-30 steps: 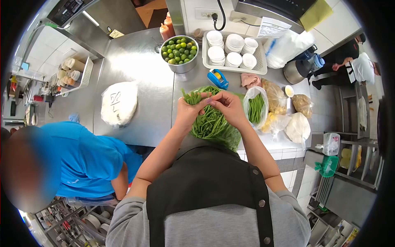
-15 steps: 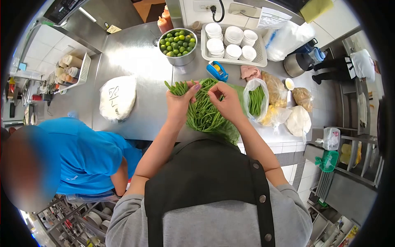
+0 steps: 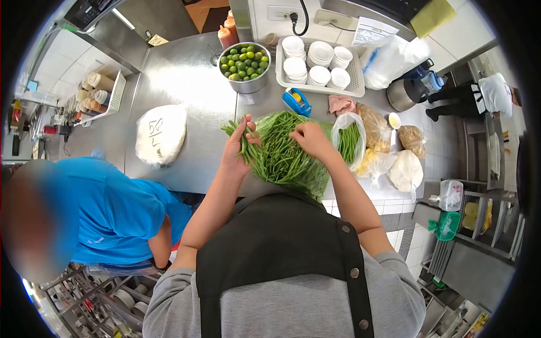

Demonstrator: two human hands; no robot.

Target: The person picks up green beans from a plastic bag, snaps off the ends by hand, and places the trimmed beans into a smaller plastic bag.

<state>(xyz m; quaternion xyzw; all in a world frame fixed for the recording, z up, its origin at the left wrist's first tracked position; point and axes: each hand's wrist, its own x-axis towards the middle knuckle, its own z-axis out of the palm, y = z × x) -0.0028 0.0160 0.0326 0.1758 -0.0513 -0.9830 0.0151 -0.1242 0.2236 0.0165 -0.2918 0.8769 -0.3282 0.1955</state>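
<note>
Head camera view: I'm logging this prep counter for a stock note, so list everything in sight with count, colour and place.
counter: one, steel, across the middle
green bean pile: one, green, mid-counter
bean bunch: one, green, in the left hand
bagged beans: one clear bag, green, right of the pile
limes: many, green, in steel bowl at the back
white bowls: six stacks, white, in tray beside the limes
tape dispenser: one, blue, before the tray
wrapped bundle: one, white, counter's left
sauce bottles: two, orange, far back
person in blue shirt: one, lower left
left hand: one, closed round the bunch
right hand: one, on the pile
</note>
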